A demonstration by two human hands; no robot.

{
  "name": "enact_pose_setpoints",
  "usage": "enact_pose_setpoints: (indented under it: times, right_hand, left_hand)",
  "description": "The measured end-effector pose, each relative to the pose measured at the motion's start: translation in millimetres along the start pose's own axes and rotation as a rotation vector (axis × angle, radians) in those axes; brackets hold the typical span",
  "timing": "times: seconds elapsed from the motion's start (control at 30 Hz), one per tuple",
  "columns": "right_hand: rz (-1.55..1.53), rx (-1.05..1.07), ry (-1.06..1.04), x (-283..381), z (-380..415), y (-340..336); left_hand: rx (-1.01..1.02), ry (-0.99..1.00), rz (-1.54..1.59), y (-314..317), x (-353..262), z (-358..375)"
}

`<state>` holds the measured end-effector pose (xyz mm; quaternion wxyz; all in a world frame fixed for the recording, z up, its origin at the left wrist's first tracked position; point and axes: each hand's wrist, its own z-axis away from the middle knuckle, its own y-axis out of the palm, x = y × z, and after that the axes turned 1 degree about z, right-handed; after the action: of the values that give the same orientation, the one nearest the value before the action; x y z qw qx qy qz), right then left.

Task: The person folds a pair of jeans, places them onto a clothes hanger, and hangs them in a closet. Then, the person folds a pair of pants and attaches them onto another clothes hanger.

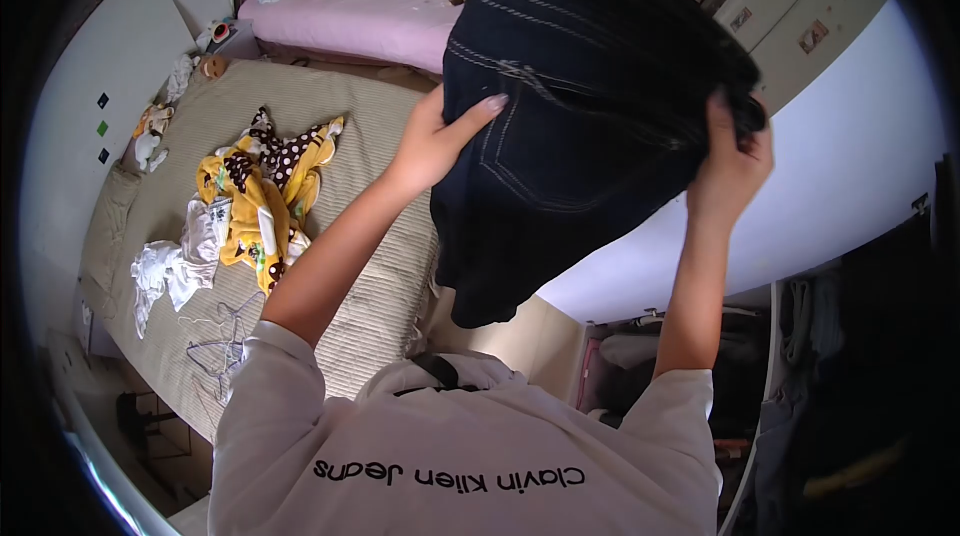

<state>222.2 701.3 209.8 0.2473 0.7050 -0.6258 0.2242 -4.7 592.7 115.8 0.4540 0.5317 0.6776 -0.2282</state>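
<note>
Dark blue jeans [570,126] with pale stitching and a back pocket hang in front of me, held up between both hands. My left hand [440,141] grips their left side, thumb lying over the cloth near the pocket; its other fingers are hidden behind the fabric. On the right side, my right hand [735,151] is closed round a bunched part of the denim. The jeans' lower part hangs loose and folded, with its end over the gap beside the bed.
On the bed [370,126] at left lie yellow patterned clothes [255,206], white garments [180,261] and wire hangers [220,346]. A second, pink bed [350,31] stands behind. Open wardrobe shelves with folded clothes [650,351] are at lower right, below a large white panel [790,186].
</note>
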Motion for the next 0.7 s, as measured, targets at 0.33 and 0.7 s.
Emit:
enact_pose_setpoints:
  times: [0.33, 0.7]
  right_hand:
    - [-0.059, 0.097, 0.088, -18, 0, 12]
    - [-0.175, -0.053, 0.097, -5, -25, -20]
  left_hand:
    - [0.095, -0.369, -0.221, -13, 192, 176]
    - [-0.130, -0.335, -0.160, -45, 176, 175]
